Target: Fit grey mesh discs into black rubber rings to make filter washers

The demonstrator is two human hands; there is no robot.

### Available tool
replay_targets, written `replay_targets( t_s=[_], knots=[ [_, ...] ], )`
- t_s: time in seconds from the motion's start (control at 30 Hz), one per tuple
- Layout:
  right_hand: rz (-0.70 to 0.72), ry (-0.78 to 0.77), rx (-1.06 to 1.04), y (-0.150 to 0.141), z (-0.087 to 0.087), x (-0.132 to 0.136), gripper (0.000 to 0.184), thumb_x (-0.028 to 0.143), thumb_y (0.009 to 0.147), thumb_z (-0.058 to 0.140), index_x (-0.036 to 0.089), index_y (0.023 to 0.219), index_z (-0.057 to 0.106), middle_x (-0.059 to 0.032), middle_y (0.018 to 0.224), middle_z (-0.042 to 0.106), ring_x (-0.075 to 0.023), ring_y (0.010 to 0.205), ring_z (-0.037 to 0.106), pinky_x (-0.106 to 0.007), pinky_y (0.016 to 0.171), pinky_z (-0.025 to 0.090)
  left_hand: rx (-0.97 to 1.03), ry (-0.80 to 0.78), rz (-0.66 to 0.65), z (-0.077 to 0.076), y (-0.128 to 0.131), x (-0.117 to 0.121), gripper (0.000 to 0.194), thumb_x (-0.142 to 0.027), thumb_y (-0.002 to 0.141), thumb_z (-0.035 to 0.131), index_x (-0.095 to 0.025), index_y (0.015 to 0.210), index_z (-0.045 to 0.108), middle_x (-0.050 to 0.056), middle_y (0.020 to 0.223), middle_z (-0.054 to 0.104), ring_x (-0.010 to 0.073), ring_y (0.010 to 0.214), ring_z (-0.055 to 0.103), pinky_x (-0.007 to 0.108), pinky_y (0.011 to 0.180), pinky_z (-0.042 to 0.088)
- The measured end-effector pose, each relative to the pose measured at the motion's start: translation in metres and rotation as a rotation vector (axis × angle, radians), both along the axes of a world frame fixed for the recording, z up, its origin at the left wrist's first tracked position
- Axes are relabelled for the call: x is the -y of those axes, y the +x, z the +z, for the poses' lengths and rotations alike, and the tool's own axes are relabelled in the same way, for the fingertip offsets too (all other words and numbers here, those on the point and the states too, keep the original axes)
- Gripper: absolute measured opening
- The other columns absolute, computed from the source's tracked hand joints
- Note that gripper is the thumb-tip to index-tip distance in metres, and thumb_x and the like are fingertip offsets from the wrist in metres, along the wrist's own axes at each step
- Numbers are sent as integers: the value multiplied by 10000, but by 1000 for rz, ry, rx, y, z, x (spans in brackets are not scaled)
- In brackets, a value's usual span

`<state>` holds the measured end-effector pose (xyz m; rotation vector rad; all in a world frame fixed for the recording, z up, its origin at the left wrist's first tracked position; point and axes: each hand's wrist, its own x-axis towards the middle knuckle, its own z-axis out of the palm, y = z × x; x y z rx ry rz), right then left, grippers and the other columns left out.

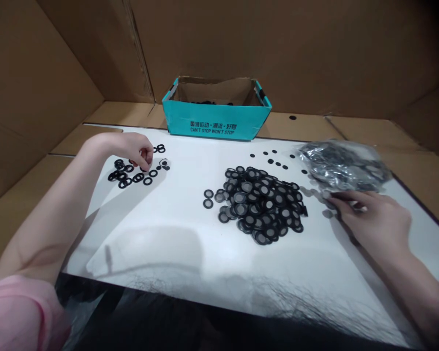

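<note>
At the left, my left hand point(141, 148) hangs over loose black rings point(122, 175), its fingers curled together; anything inside them is hidden. Small black discs point(164, 164) lie just right of these rings. My right hand point(375, 219) is closed at the right side, thumb and finger pinched at a small grey disc point(326, 194). Other grey discs point(328, 213) lie around those fingertips. Between the hands sits a heap of black rings with grey centres point(263, 204), with a few loose ones point(208, 194) at its left.
A clear plastic bag point(346, 165) of dark pieces lies beyond my right hand. Several small black discs point(278, 164) are scattered behind the heap. A turquoise box point(215, 119) with dark pieces inside stands at the back. Cardboard walls point(278, 44) enclose the white table point(179, 209).
</note>
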<state>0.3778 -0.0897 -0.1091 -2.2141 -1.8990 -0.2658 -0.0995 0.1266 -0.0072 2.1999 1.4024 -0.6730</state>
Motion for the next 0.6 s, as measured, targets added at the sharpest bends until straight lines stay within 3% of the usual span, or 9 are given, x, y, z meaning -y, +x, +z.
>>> replay_targets(
  t_s=[0.17,0.37,0.6],
  knots=[
    [-130,87,-143,12,-8,-6,345,494,822,550,205,940,696,-83,745,680,-257,679,632,-354,616,442,21,9,1,1,0,0,266,-394,666,630,-184,827,658,43,799,692,183,729,590,221,573,356],
    [-62,205,-91,20,-27,-22,287,448,718,581,202,756,724,-103,812,702,-274,783,602,-369,681,435,13,18,-31,3,2,1,286,-385,693,621,-185,880,699,51,811,691,179,735,587,220,589,354],
    [-54,250,-109,12,-21,-23,176,355,720,673,189,736,731,-85,762,693,-227,713,593,-355,658,445,13,39,-35,4,3,2,303,-393,713,613,-187,911,713,52,859,718,185,755,607,230,620,350]
  ],
)
